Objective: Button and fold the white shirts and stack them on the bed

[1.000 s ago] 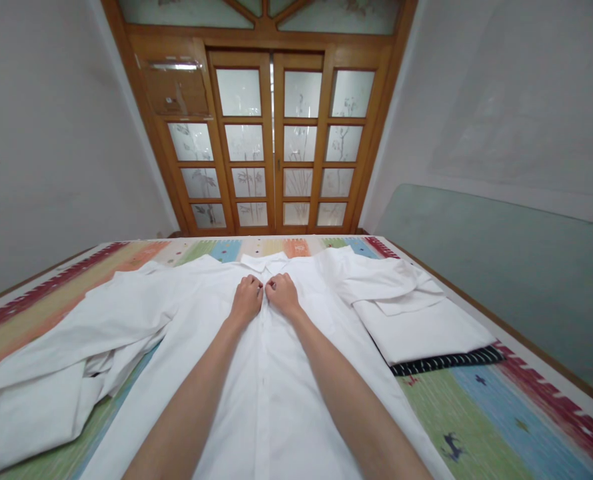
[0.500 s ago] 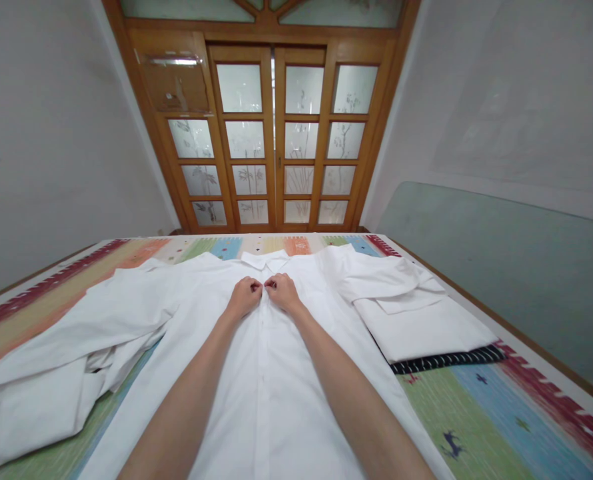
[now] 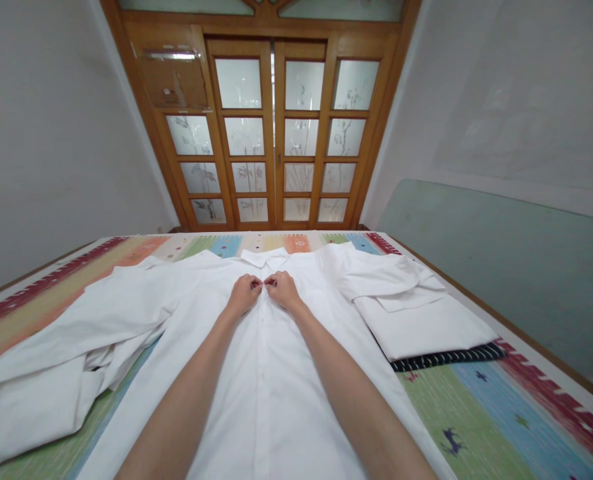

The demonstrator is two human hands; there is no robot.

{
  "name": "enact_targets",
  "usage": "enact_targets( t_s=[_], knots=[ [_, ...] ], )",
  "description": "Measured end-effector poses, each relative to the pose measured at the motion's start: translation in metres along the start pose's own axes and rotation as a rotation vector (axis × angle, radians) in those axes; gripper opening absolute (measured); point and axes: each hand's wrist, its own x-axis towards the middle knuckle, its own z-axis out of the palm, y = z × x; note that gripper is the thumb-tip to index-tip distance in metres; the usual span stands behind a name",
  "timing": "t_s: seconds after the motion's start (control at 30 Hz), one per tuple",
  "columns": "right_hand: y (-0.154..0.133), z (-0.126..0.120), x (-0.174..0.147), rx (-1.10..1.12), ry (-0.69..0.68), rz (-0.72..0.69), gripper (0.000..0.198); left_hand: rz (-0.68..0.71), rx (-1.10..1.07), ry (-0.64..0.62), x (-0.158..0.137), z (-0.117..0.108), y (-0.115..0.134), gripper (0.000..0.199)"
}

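A white collared shirt (image 3: 231, 413) lies spread front side up, its collar (image 3: 266, 257) at the far end and its button strip running down the middle toward me. Just below the collar, my left hand (image 3: 246, 293) pinches the front edge of the shirt from the left. Facing it, my right hand (image 3: 280, 289) pinches the same strip from the right, fingertips almost meeting. Any button between the fingers is too small to make out. Both forearms rest over the shirt front. One sleeve (image 3: 101, 320) stretches out to the left in loose folds.
A patterned, striped cloth (image 3: 476, 413) covers the table. On the right, folded white fabric (image 3: 421, 330) lies partly beneath the shirt's other sleeve, above a black striped piece (image 3: 449, 359). A greenish board (image 3: 501, 267) leans by the right wall; wooden glazed doors (image 3: 276, 133) stand beyond.
The view has tilted very slightly. Both hands stay at the same spot on the shirt's front strip, with hardly any movement of the fingers.
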Motion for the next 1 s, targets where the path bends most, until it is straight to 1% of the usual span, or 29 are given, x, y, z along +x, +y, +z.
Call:
enact_targets(
  t_s=[0.3,0.5,0.67,0.87,1.0],
  knots=[
    [0.0018,0.0012,0.0006,0.053,0.019,0.01,0.011,0.041,0.012,0.007,0.0001,0.0029,-0.0032,0.019],
    [0.0026,0.0033,0.0004,0.039,0.034,0.005,0.008,0.01,-0.021,0.017,-0.0013,0.0002,0.0031,0.025],
    [0.0039,0.0027,0.0005,0.057,0.028,-0.001,0.007,-0.003,-0.041,0.011,-0.0004,0.0003,0.0034,0.018],
    [0.0036,0.0011,0.002,0.097,-0.004,0.008,0.008,0.001,0.007,0.015,0.0012,0.0014,0.0039,0.018],
    [0.0028,0.0004,0.0027,0.13,-0.02,0.046,0.01,0.01,0.05,0.013,0.0019,0.0033,0.0042,0.018]
  ],
)
